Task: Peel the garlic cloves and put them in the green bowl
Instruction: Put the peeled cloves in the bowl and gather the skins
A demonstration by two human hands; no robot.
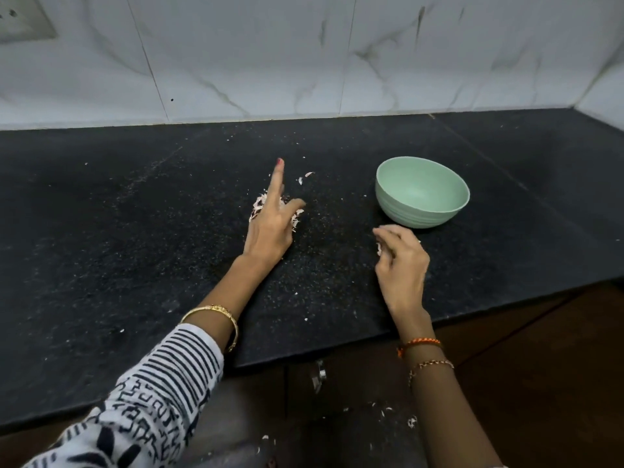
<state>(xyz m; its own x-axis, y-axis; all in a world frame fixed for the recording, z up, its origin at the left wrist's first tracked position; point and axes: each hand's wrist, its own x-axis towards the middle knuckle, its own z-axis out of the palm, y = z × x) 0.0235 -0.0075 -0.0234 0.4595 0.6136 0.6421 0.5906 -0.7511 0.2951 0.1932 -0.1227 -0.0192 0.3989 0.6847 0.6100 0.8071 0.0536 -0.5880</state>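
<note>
Though ridged — smooth round green bowl (422,192).

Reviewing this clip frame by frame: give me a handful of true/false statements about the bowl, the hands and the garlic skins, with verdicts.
1. The green bowl stands upright on the black counter. True.
2. The bowl is on the left hand's side. False: it sits beyond the right hand.
3. The left hand is over a pile of garlic skins, its index finger stretched out. True.
4. The visible inside of the bowl is heaped with cloves. False: the inner wall in view is bare; the bottom is hidden.
5. The right hand's fingers are curled round something pale. True, though it is too hidden to say what.
</note>
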